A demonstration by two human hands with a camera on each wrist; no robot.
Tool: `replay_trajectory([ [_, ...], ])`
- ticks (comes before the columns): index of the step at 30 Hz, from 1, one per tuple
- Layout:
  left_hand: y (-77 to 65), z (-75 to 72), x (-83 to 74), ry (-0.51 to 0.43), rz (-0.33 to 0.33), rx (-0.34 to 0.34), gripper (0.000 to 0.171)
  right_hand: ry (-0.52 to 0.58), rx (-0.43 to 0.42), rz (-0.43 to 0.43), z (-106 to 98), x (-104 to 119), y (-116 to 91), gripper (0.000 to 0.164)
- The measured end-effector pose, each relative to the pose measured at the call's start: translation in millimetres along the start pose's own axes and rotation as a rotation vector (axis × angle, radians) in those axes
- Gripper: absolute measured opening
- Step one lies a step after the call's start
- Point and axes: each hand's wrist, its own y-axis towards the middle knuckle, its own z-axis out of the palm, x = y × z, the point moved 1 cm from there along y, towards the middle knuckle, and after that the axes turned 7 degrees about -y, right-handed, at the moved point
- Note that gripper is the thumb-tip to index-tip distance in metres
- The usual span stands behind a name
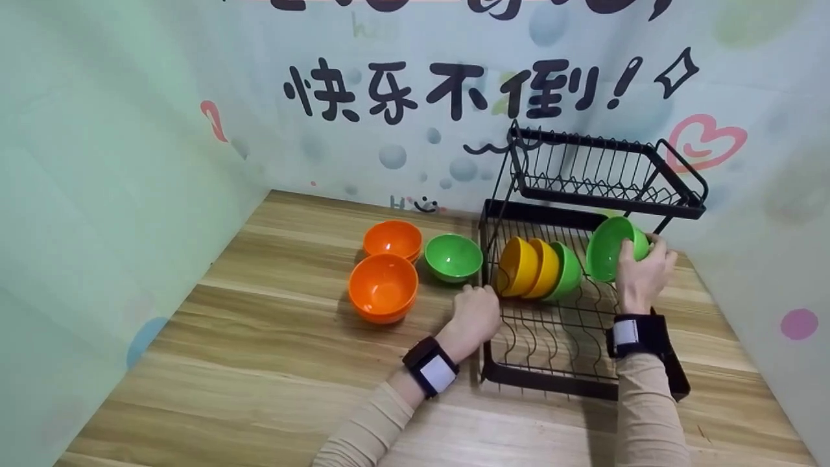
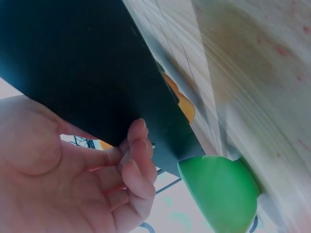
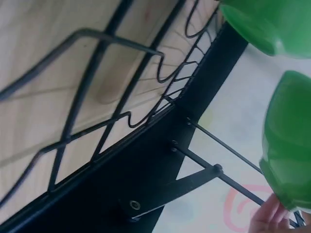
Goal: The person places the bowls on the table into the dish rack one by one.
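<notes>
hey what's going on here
A person's right hand holds a green bowl over the lower tier of a black rack, while the left hand grips its left side. Two yellow bowls and another green bowl stand tilted on that tier. On the table, left of the rack, sit orange bowls and one more green bowl.

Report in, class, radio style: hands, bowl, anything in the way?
Right hand: gripping tilted green bowl above lower rack tier. Left hand: gripping that tier's left side. Another green bowl racked alongside; nothing plainly blocking.
</notes>
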Motion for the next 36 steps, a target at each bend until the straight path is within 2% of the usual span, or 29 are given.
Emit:
replay_trajectory([
  [7, 0.6, -1.1, -0.3, 0.001, 0.002, 0.021, 0.027, -0.084, -0.014, -0.087, 6.7, -4.9, -1.7, 0.051],
  [21, 0.4, -1.0, -0.4, 0.015, 0.005, -0.026, 0.026, -0.244, 0.173, -0.081, 14.2, -11.6, -4.8, 0.061],
  [29, -0.6, -1.5, -0.3, 0.010, 0.008, -0.021, 0.025, -0.286, 0.200, -0.112, 19.9, -12.1, -9.5, 0.060],
  [36, 0.4, -0.1, 0.5, 0.014, 0.010, 0.000, 0.027, -0.313, 0.266, -0.102, 23.5, -12.9, -11.3, 0.064],
])
